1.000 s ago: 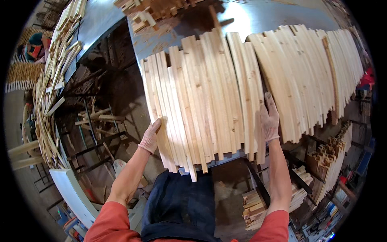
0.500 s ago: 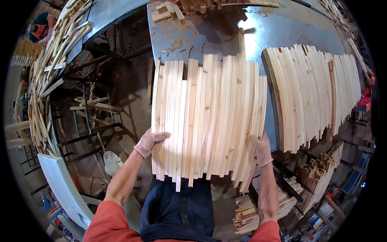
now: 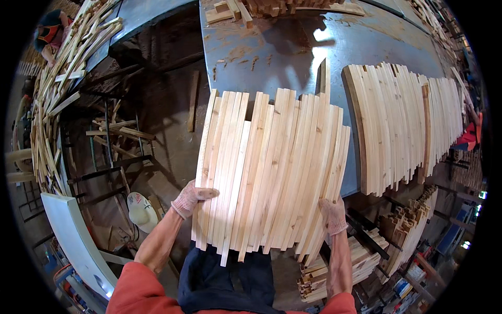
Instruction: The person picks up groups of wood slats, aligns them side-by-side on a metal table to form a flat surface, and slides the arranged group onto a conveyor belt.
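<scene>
A wide row of pale wood strips (image 3: 266,178) lies side by side between my gloved hands, in front of my body, with uneven ends. One strip juts out well past the others at the far right. My left hand (image 3: 192,200) grips the row's left edge, thumb over the top. At the right edge, my right hand (image 3: 333,214) clamps the outer strips, its fingers partly hidden beneath. The near ends hang over my dark trousers (image 3: 227,280); the far end overlaps the metal table (image 3: 246,52) in view, and I cannot tell if it touches.
Another row of wood strips (image 3: 392,131) rests on the table at right. Short blocks (image 3: 230,13) sit at the far side. Stacked strips (image 3: 340,267) stand low at right. Loose strips (image 3: 78,57) pile at left, near another person (image 3: 49,34). A pale hat (image 3: 141,212) lies low at left.
The strips, held in both hands, have come nearer to my body and tilted slightly, with their far ends leaning right. Both hands have shifted nearer with them.
</scene>
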The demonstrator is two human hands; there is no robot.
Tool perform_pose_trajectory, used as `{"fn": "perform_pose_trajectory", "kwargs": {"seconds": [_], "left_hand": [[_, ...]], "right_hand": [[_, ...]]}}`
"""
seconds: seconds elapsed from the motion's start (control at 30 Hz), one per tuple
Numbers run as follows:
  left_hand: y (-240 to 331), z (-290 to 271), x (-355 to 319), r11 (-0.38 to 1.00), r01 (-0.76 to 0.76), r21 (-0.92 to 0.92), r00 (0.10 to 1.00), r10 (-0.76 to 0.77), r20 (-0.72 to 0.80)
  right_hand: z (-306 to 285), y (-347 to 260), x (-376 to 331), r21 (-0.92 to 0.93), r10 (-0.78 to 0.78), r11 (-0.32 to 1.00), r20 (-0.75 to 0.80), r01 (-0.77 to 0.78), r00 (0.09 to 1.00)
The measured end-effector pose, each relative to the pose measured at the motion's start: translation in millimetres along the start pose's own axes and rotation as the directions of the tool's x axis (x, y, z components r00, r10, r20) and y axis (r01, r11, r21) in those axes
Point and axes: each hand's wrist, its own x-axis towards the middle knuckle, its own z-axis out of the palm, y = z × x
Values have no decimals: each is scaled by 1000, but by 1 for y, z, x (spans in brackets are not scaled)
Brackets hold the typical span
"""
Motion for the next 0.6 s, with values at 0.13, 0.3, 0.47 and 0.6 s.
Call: {"fn": "perform_pose_trajectory", "kwargs": {"seconds": [0.13, 0.3, 0.47, 0.6], "left_hand": [[2, 3, -29, 996, -90, 23, 996, 90, -11], [20, 3, -84, 989, -108, 103, 994, 110, -15], [18, -12, -153, 972, -233, 41, 971, 235, -38], [-23, -63, -188, 706, -599, 377, 775, 630, 50]], "right_hand": [[4, -2, -24, -12, -8, 1000, -17, 8, 1000], [-3, 7, -59, 57, -108, 992, -4, 108, 994], [26, -23, -116, 157, -264, 958, 148, 241, 953], [45, -25, -131, -51, -314, 945, 142, 324, 939]]}}
